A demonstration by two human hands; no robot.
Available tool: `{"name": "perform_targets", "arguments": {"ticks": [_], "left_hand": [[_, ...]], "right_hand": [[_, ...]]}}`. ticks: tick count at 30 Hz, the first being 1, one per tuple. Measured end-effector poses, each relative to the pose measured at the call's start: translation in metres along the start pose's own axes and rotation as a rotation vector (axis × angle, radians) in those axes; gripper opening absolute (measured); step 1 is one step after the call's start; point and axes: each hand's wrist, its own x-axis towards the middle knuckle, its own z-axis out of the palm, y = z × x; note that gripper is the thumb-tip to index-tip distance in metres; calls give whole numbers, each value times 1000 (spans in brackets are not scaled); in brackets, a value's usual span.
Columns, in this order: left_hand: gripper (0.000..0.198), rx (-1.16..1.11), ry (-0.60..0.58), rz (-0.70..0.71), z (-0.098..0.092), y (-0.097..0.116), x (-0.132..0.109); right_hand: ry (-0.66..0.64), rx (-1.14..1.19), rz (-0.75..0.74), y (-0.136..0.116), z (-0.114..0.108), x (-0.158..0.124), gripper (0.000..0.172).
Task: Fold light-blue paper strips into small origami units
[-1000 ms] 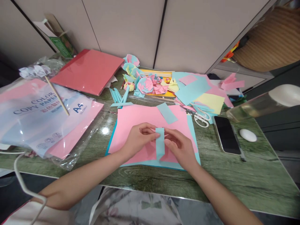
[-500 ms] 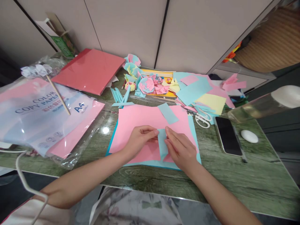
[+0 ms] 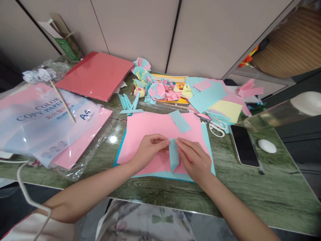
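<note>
Between my two hands is a narrow strip of light blue paper [image 3: 173,156], folded lengthwise and held above a pink sheet [image 3: 142,130]. My left hand [image 3: 153,147] pinches the strip's upper left edge between thumb and fingers. On the other side, my right hand [image 3: 194,155] has its fingertips closed on the upper right edge. The strip's lower end hangs free and looks slanted. Just beyond my hands, a flat light blue rectangle of paper [image 3: 180,121] lies on the pink sheet. Blue sheets stick out from under the pink one.
Folded paper flowers [image 3: 156,91] and thin blue strips [image 3: 127,102] lie behind the sheets. White-handled scissors [image 3: 217,128], a phone [image 3: 244,145], a white oval object [image 3: 267,146] and a lidded bottle [image 3: 271,113] are at right. A copy-paper bag [image 3: 57,124] and red folder [image 3: 96,75] occupy the left.
My right fingers have closed in along the strip's right edge, and the strip looks narrower, with its right side folded over. My left hand stays almost still.
</note>
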Motion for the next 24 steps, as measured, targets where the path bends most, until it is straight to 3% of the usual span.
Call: {"name": "perform_targets", "arguments": {"ticks": [8,15,19,22,24], "left_hand": [[17,-12,17,-24,1,-1,1],[15,-149,-1,-85,0,-2,3],[17,-104,-4,-89,0,-3,3],[18,-50,2,-78,0,-3,4],[19,-25,-9,-71,0,-3,4]], "right_hand": [[10,-94,-153,-3,-5,3,42],[-50,-155,-216,2,-4,-3,43],[-62,-132,-225,1,-5,-2,44],[-49,8,-103,-4,-6,2,38],[-8,180,130,-7,-6,5,28]]}}
